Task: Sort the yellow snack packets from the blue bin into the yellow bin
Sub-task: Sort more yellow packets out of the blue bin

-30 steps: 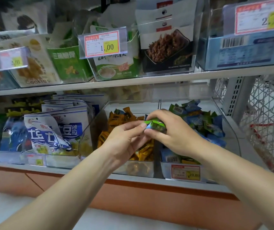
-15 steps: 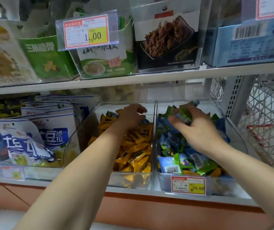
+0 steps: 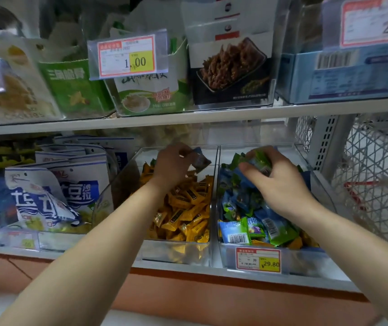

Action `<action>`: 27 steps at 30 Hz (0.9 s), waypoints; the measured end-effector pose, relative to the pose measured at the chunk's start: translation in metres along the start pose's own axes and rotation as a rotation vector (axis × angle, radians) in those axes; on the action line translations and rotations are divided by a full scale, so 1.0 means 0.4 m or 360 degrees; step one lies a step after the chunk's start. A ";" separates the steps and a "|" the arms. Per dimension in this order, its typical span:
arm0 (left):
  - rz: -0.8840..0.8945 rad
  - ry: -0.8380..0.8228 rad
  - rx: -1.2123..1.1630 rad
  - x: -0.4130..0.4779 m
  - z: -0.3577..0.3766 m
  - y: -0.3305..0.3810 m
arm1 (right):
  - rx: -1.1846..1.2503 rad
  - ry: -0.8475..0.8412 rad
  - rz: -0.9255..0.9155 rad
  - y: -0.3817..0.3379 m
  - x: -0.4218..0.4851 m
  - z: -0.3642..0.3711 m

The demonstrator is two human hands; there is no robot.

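Packets (image 3: 201, 160) held: left hand (image 3: 173, 164) one, right hand (image 3: 280, 182) one.

The one camera sits on the person's head, faces forward and a little down, and is close to the yellow bin (image 3: 155, 252) and blue bin (image 3: 305, 263).

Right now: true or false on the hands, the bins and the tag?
1. The left hand holds a dark packet over the yellow bin. True.
2. The right hand is empty. False: its fingers grip a green packet.
3. The blue bin has a tag reading 29.80. True.
4. The blue bin holds no yellow packets. False: yellow packets show at its front.
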State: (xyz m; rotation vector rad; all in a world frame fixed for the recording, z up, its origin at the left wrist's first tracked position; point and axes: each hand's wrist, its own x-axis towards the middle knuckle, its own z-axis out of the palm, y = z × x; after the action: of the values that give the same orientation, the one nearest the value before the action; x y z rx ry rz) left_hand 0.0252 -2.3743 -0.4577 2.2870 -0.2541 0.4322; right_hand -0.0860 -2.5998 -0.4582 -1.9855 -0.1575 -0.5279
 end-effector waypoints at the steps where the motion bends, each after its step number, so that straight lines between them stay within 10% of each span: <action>1: -0.0047 0.0013 -0.0211 -0.030 -0.024 0.027 | 0.0038 -0.0037 -0.0008 -0.017 -0.007 0.001; 10: -0.0460 -0.0150 -0.1296 -0.313 -0.133 0.146 | 0.0289 -0.0224 0.0055 -0.129 -0.130 0.097; 17: -0.0396 -0.0532 -0.1025 -0.347 -0.169 0.081 | 0.0314 -0.0442 0.0062 -0.123 -0.167 0.109; 27: -0.0193 0.0041 0.0335 -0.002 -0.111 -0.180 | -0.0023 -0.0071 -0.0086 -0.044 -0.054 0.094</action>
State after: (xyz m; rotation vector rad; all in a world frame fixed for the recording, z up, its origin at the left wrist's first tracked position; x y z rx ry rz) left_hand 0.0369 -2.2928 -0.4777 2.4842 -0.0581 0.4429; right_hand -0.1000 -2.5560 -0.4670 -2.0124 -0.2364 -0.5209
